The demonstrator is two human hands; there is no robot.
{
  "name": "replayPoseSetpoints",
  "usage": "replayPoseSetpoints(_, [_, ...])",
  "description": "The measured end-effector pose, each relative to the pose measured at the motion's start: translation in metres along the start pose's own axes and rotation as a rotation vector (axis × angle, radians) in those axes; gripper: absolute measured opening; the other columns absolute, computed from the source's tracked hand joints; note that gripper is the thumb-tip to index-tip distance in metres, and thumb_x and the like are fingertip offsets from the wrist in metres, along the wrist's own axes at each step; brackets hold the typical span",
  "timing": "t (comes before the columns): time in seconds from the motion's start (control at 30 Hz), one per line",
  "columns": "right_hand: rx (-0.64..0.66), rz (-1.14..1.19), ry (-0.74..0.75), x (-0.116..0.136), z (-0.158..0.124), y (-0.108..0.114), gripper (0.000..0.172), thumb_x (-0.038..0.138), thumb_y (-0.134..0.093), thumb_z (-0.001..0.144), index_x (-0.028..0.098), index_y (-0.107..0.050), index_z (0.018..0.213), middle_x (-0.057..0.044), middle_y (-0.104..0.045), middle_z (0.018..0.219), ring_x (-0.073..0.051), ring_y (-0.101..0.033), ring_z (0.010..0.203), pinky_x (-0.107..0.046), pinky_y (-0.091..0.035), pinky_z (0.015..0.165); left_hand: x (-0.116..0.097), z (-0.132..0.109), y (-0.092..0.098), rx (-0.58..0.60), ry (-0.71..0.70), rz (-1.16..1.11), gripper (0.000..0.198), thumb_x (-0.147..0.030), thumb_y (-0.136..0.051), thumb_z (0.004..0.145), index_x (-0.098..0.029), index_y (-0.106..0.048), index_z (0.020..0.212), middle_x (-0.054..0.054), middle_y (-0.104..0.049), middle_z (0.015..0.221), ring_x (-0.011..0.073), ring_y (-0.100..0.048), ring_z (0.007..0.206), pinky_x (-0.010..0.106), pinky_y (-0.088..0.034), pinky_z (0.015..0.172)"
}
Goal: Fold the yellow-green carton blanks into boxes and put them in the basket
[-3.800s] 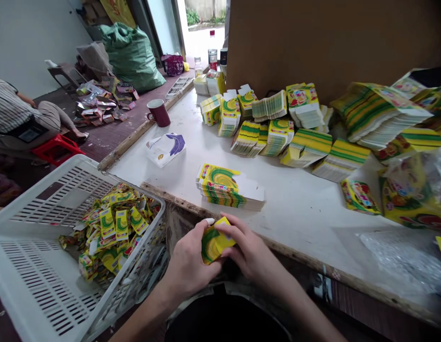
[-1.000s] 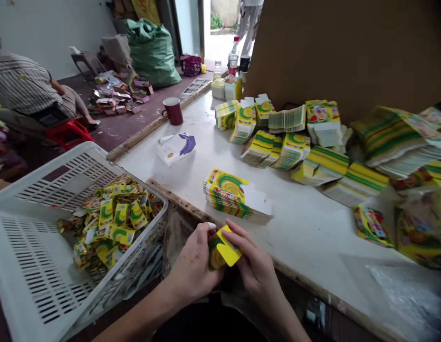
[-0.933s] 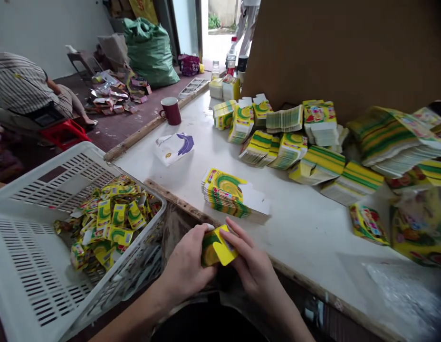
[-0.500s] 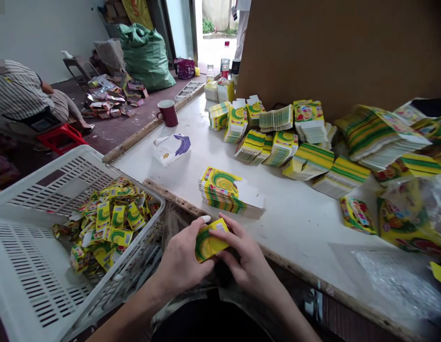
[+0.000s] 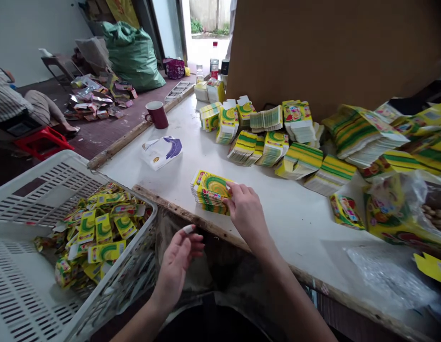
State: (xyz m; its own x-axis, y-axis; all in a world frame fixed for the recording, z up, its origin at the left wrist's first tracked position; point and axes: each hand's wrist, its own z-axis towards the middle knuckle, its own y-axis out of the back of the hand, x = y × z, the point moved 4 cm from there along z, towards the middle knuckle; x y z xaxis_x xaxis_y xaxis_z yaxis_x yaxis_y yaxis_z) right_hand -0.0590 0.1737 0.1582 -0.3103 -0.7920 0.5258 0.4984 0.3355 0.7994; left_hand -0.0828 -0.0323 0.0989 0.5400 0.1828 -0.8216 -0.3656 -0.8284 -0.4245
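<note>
My right hand [image 5: 247,213] reaches over the table, thumb and fingers closed on the near right end of a stack of flat yellow-green printed cartons [image 5: 208,190]. How many cartons lie between the fingers is hidden. My left hand [image 5: 176,268] hovers in front of the table edge with nothing in it, palm turned inward and fingers loosely apart; a white covering sits on one fingertip. To its left, a white plastic basket [image 5: 153,212] holds a heap of small folded yellow boxes [image 5: 102,228].
Bundled cartons [image 5: 275,147] line the table's back. A maroon mug [image 5: 158,115] and white-purple packet [image 5: 161,152] stand at left. A clear plastic bag [image 5: 388,275] lies at right. The wooden table edge [image 5: 195,221] runs before me. A seated person [image 5: 10,102] is far left.
The yellow box held between both hands is gone from them. My right hand has moved forward onto the carton stack; my left hand has dropped back leftward and opened. The view shifted slightly.
</note>
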Motion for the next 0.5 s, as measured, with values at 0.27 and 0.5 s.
replayPoseSetpoints(0.27, [-0.139,0.259,-0.016,0.014,-0.030,0.019,0.041,0.019,-0.062,0.084,0.021,-0.046,0.122,-0.002,-0.059,0.084,-0.020,-0.061,0.074,-0.033,-0.052,0.068,-0.009,0.002,-0.042,0.227,-0.126,-0.018,0.068,-0.066,-0.067,0.076,-0.019,-0.054,0.123,0.012,-0.062,0.119,0.0271,-0.060,0.108,0.040,-0.051,0.090])
replayPoseSetpoints(0.5, [0.343,0.992,-0.104,0.049,-0.105,-0.014,0.055,0.038,-0.063,0.088,0.033,-0.036,0.135,-0.004,-0.063,0.103,-0.019,-0.063,0.090,-0.032,-0.056,0.078,-0.023,0.001,-0.060,0.028,-0.273,-0.037,0.078,-0.091,-0.041,0.067,-0.020,-0.061,0.091,0.014,-0.066,0.104,0.0346,-0.057,0.113,0.046,-0.051,0.093])
